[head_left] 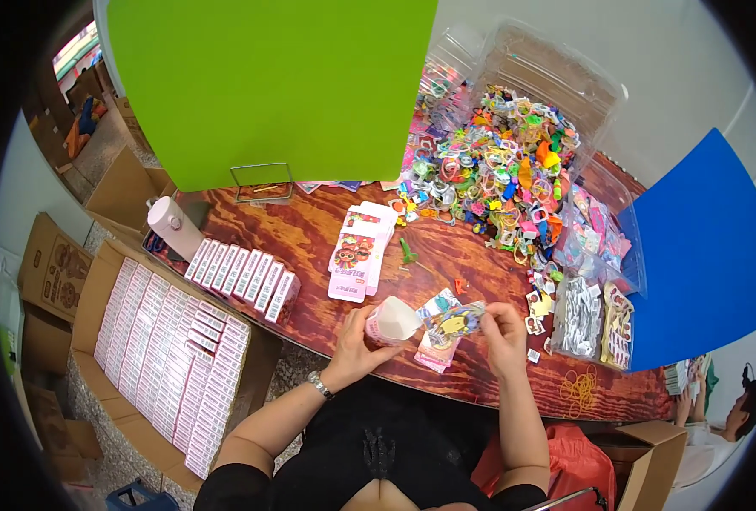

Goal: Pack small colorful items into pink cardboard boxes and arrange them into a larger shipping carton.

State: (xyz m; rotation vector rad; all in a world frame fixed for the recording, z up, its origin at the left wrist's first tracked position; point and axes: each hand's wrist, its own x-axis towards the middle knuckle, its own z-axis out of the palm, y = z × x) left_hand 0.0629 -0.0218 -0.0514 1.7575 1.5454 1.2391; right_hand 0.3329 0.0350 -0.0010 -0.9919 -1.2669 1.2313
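Note:
My left hand (pixel 354 347) is wrapped round a small pink paper box (pixel 392 322), its white inside showing through the open end that faces right. Between the fingers and thumb of my right hand (pixel 504 336) is a glossy picture card (pixel 459 323) with a yellow cartoon figure; it cannot be told whether it is one card or several. The card's left edge is close to the box's opening. Beneath it, pink printed cards (pixel 435 356) lie on the table near the front edge. Flattened pink boxes (pixel 356 255) lie stacked farther off, beside a small green toy (pixel 407 251).
A heap of colourful small trinkets (pixel 505 175) covers the far right. Clear bins (pixel 579 319) hold silvery packets and stickers, with rubber bands (pixel 579 390) nearby. At left stand a row of filled-out pink boxes (pixel 246 277), a pink tumbler (pixel 173 223) and a carton (pixel 109 400) packed with boxes.

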